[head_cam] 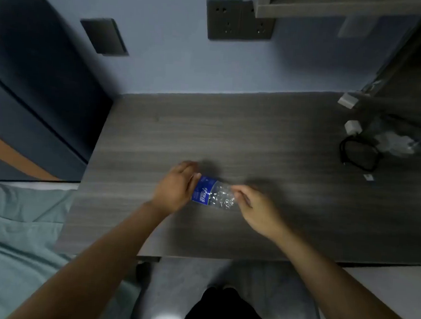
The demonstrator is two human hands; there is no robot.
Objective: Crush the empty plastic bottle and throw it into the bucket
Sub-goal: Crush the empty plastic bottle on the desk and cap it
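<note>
Currently the bottle (212,193) is held lying sideways just above the desk (231,131), nearer its front edge than its back edge and roughly midway between the left and right edges. One end is wrapped by the left hand (177,188), whose fingers are curled around it beside the blue label; the other, clear end, already wrinkled and partly flattened, is pinched by the right hand (253,206) between thumb and fingertips. Whether the bottle rests on the wood or hangs slightly clear of it cannot be told, as motion blur softens both hands. The crushing step is judged to be under way and not finished, since the label section keeps much of its round shape. No bucket is seen anywhere in view, so the throw would have to be aimed at something off to the side or below the desk, and a miss is likely if the head is not turned first. A slip is also possible: thin plastic springs back when squeezed unevenly, and the narrow pinch on the clear end could be lost, letting the bottle skid toward the front edge and drop to the floor. Near the right edge a black cable (359,155), a white plug (353,127) and some clear wrapping (394,142) lie well apart from the hands and should not be disturbed.
</note>
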